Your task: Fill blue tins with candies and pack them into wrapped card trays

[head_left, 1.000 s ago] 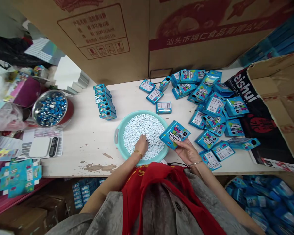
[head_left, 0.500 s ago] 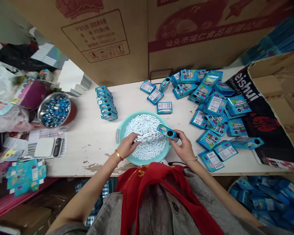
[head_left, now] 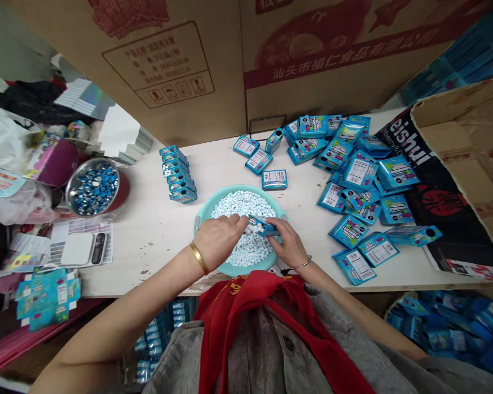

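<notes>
Over a turquoise basin (head_left: 201, 206) filled with small white candies (head_left: 244, 203), my right hand (head_left: 288, 243) grips a small blue candy box (head_left: 268, 227), tilted with its end toward my left hand. My left hand (head_left: 221, 236) is closed at that end of the box, palm down, with white candies showing by its fingertips. The fingers partly cover the box opening. Left of the basin stands a row of upright blue boxes (head_left: 182, 195), with white candies showing in at least one round hole.
Many blue boxes (head_left: 359, 171) lie heaped at the right. A metal bowl (head_left: 122, 189) of blue-and-silver pieces and a white scale (head_left: 77, 249) stand at the left. Large cartons (head_left: 213, 117) wall off the back; an opened carton (head_left: 456, 117) is at the right.
My left hand has risen out of the candies and moved right to the box. My right hand has shifted left, bringing the box over the basin's middle.
</notes>
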`<state>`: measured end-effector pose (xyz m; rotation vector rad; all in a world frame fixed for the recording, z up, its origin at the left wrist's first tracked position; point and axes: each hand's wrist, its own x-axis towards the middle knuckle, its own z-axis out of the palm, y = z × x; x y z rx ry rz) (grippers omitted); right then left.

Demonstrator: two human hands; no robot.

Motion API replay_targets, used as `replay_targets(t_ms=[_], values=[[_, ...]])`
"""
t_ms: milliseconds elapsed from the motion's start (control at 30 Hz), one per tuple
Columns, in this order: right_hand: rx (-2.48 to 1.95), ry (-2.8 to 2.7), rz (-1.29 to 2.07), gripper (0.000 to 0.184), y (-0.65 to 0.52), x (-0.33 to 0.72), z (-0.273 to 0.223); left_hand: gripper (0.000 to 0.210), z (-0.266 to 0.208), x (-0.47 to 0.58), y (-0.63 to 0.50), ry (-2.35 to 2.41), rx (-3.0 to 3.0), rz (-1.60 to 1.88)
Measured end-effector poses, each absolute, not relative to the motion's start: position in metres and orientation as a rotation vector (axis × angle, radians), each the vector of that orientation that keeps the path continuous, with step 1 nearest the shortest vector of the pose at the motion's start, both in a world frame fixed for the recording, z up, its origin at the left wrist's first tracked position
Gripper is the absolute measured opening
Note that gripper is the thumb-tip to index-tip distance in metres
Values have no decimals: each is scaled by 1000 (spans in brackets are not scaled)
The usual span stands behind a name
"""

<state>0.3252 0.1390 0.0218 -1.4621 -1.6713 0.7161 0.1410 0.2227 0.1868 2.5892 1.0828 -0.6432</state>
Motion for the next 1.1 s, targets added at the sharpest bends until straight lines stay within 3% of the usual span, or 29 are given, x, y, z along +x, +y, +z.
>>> replay_targets(t_ms=[167, 267, 433, 567, 700, 933, 1100], values=[[-1461, -1653, 732, 42, 140, 325, 18, 21, 196, 145, 219, 1069, 2613, -558], [-1481, -1634, 749, 42, 141, 328, 17, 18, 177, 123, 225, 1164, 2587, -461], [-1548, -1529, 755, 39, 144, 341, 22, 23, 90, 72, 245, 1452, 2413, -546], [-1598, -1447, 732, 37, 147, 351, 29, 26, 21, 68, 249, 1397, 2317, -480], [-1621, -1350, 735, 37, 146, 357, 28, 25, -14, 95, 242, 1240, 2274, -364], [-1639, -1208, 778, 36, 143, 362, 19, 39, -30, 124, 221, 1040, 2143, -156], [-1673, -1277, 752, 35, 140, 363, 27, 32, 11, 97, 218, 979, 2079, -36]])
